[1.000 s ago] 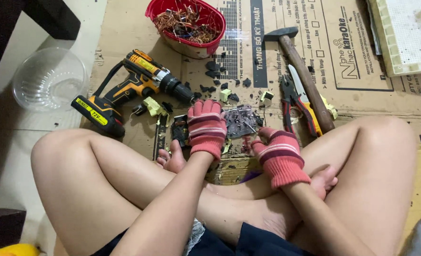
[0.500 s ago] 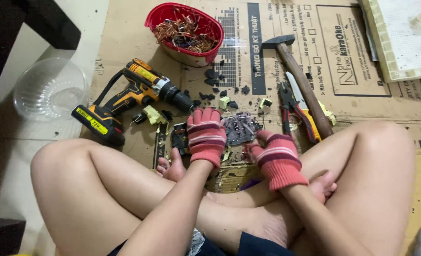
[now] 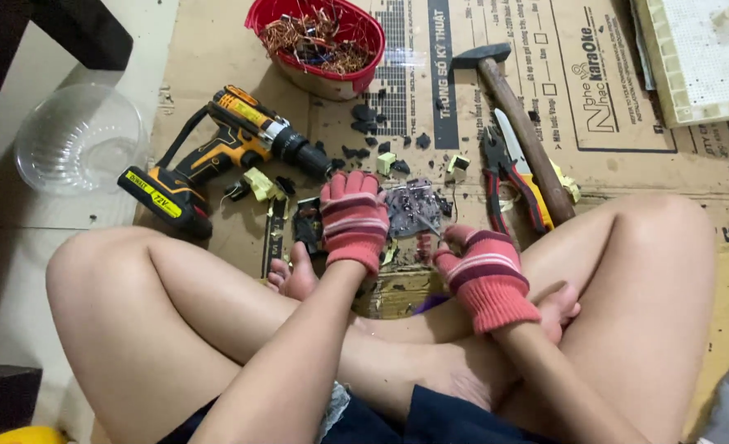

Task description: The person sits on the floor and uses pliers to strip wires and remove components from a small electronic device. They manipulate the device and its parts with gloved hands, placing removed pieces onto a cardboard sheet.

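I sit cross-legged on flattened cardboard, with red striped knit gloves on both hands. My left hand (image 3: 353, 219) is curled, knuckles up, over the left edge of a grey broken circuit board (image 3: 412, 207) that lies on the cardboard in front of my feet. My right hand (image 3: 484, 278) is closed just right of the board with the thumb raised, and a thin metal tool tip (image 3: 427, 228) pokes from it toward the board. Black and pale green plastic fragments (image 3: 259, 184) lie scattered around the board.
A yellow and black cordless drill (image 3: 216, 156) lies to the left, with a clear plastic bowl (image 3: 78, 138) beyond it. A red bowl (image 3: 364, 33) of copper wire sits at the top. A hammer (image 3: 519, 123), pliers (image 3: 506, 174) and a white tray (image 3: 696, 57) are to the right.
Both hands stay at the circuit board with hardly any motion. Only the head camera has shifted a little.
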